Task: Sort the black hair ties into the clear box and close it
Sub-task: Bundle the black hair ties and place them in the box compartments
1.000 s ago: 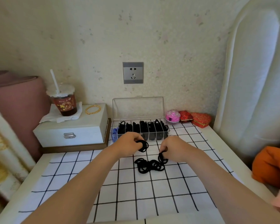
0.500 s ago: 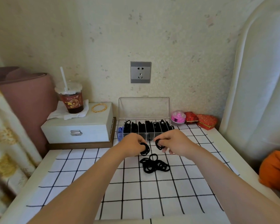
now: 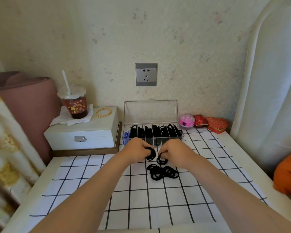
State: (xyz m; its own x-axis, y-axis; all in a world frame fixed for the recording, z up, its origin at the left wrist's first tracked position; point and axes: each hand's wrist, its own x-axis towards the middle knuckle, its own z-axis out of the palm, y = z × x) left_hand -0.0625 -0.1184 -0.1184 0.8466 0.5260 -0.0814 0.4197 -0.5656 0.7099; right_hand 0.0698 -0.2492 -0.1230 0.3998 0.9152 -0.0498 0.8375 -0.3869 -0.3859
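A clear box [image 3: 179, 134] with its lid [image 3: 150, 111] standing open sits at the back of the table, and its divided compartments hold black hair ties. A loose pile of black hair ties [image 3: 163, 172] lies on the checked cloth in front of it. My left hand [image 3: 138, 149] grips a small bunch of black ties just above and behind the pile. My right hand [image 3: 175, 151] pinches another black tie close beside it. Both hands hover between the pile and the box front.
A white jewellery case [image 3: 84, 135] with a drink cup [image 3: 74, 103] and gold bangle [image 3: 103, 112] stands left of the box. Pink and red trinket boxes [image 3: 202, 121] sit to its right. A wall socket [image 3: 146, 74] is above. An orange cushion [image 3: 287, 174] lies at the right edge.
My right hand lifted a tie from the pile toward my left hand, then both hands dipped slightly back toward the pile. The camera view also shifted.
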